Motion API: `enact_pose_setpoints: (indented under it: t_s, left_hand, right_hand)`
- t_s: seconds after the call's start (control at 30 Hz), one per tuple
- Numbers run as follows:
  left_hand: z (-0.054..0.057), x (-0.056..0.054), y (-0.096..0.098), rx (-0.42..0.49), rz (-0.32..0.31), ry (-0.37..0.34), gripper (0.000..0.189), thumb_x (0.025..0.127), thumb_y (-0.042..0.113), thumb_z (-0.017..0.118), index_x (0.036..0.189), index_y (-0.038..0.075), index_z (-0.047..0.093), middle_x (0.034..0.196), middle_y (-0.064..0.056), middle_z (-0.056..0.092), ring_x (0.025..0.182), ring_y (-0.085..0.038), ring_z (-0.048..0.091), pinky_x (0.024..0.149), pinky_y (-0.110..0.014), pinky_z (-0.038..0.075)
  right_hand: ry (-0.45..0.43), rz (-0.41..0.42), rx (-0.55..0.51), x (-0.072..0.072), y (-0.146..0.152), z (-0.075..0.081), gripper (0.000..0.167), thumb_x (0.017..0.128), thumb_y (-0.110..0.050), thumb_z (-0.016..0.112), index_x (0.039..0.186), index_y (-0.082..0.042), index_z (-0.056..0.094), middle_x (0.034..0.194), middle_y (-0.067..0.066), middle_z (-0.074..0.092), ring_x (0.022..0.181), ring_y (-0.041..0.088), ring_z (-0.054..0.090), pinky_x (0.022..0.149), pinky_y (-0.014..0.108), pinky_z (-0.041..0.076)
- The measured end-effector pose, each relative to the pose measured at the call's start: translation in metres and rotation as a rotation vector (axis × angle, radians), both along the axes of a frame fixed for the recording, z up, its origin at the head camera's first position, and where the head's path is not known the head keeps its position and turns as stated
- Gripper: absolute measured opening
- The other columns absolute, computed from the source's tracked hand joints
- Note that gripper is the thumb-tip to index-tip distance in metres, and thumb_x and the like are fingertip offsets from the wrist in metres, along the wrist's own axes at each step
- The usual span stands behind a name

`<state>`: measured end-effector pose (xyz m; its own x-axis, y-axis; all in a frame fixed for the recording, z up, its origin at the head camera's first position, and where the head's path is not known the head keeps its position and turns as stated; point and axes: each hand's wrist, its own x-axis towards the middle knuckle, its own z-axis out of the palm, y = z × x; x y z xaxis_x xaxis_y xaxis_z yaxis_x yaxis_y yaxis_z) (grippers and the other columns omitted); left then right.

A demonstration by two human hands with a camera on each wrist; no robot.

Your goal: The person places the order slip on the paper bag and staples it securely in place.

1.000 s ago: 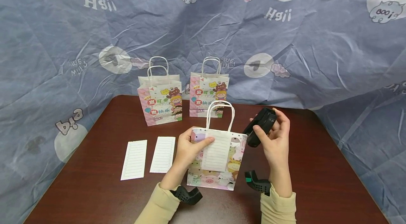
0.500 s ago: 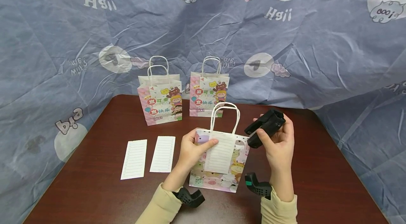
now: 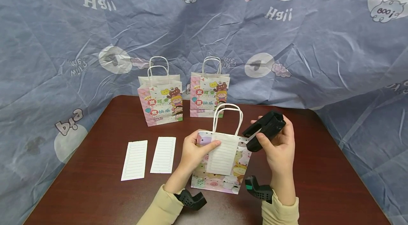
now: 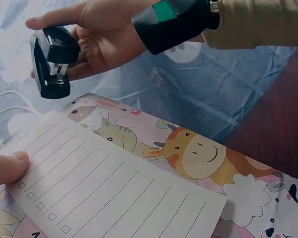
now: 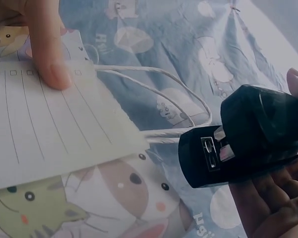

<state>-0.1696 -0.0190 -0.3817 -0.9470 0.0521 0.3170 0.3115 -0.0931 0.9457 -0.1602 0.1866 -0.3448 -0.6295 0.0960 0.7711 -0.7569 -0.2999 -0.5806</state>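
Note:
My left hand [image 3: 194, 152] pinches the top left of a paper gift bag [image 3: 240, 170] printed with cartoon animals, its thumb pressing a lined paper slip [image 3: 222, 157] flat against the bag's front. The slip's upper edge lies near the bag's rim, below the white twisted handles [image 3: 237, 119]. In my right hand [image 3: 280, 147] is a black stapler [image 3: 266, 129], gripped with the thumb on one side and fingers on the other. The stapler's jaws stand apart, beside the bag's upper right corner. In the right wrist view the metal anvil plate [image 5: 210, 153] of the stapler shows.
Two pink and white gift bags [image 3: 164, 103] [image 3: 208, 94] stand upright at the table's back. Two lined paper slips [image 3: 134, 160] [image 3: 163, 155] lie on the dark red table [image 3: 95, 168] to the left. A blue printed cloth [image 3: 143, 23] hangs behind the table.
The held bag and slip have shifted slightly right with my left hand. My right hand moved right with the stapler, which tilted, then came a little back left toward the bag's corner.

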Motion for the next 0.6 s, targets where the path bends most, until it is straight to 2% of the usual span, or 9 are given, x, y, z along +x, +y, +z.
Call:
enact_pose_setpoints:
  t_s: [0.33, 0.6]
  left_hand:
    - [0.0, 0.003, 0.004, 0.013, -0.007, 0.049, 0.021, 0.074, -0.003, 0.076, 0.092, -0.007, 0.065, 0.079, -0.018, 0.067, 0.063, -0.007, 0.062, 0.056, -0.025, 0.051]
    - [0.001, 0.004, 0.006, 0.014, -0.013, 0.068, 0.02, 0.073, -0.005, 0.076, 0.091, -0.007, 0.065, 0.077, -0.018, 0.066, 0.062, -0.007, 0.06, 0.055, -0.023, 0.049]
  right_hand:
    - [0.071, 0.055, 0.06, 0.0, -0.008, 0.0, 0.06, 0.08, 0.006, 0.069, 0.129, 0.013, 0.036, 0.111, 0.022, 0.058, 0.101, 0.032, 0.062, 0.083, 0.033, 0.051]
    - [0.088, 0.052, 0.112, -0.002, -0.015, -0.001, 0.062, 0.081, 0.002, 0.071, 0.13, 0.012, 0.034, 0.111, 0.023, 0.058, 0.105, 0.032, 0.06, 0.085, 0.033, 0.049]
